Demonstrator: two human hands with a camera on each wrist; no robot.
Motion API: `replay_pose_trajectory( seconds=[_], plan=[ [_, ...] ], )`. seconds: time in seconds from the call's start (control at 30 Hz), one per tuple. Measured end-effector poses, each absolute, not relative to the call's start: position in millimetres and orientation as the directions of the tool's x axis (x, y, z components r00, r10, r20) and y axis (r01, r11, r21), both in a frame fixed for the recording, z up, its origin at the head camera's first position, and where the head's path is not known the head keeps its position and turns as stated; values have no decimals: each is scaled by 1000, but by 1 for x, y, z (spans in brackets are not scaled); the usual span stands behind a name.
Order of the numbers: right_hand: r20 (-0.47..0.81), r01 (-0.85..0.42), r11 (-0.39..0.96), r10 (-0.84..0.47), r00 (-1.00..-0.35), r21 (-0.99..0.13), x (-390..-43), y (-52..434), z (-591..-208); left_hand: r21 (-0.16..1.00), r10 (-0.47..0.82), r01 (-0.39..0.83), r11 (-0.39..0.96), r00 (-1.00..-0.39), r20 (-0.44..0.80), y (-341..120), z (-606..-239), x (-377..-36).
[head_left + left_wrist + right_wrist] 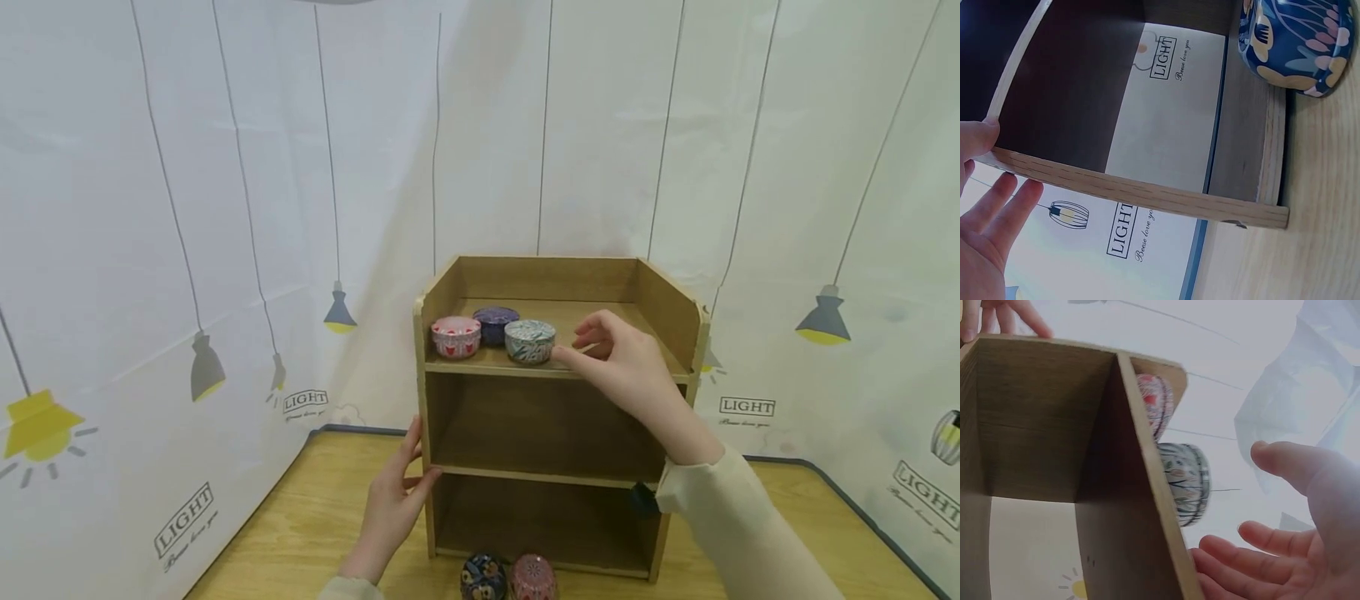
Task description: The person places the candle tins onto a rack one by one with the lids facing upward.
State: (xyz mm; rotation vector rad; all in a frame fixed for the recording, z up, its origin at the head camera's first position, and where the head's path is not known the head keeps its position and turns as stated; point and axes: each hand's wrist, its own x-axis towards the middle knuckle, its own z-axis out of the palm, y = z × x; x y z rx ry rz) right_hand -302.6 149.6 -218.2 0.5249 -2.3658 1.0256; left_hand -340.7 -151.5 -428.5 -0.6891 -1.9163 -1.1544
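Head view: right hand (626, 367) fingers released beside the teal tin (529, 341) on the shelf (480, 364), a light, rigid, slick tin best pinched by its sides, while left hand (392, 504) fingers rest straight against the shelf's side.

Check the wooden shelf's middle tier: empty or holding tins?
Empty. The middle tier shows only bare board; three tins sit on the top tier.
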Motion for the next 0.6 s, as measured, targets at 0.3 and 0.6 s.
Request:
replay_pose_trajectory(
  seconds=[0.3,0.6],
  plan=[
    [670,-594,629,-151,-727,-502,-273,165,-233,486,49,745,457,-566,823,-151,-428,-339],
    [675,-636,564,-178,-716,-526,-256,172,-265,481,55,751,452,-562,826,-151,-429,-340]
  ],
)
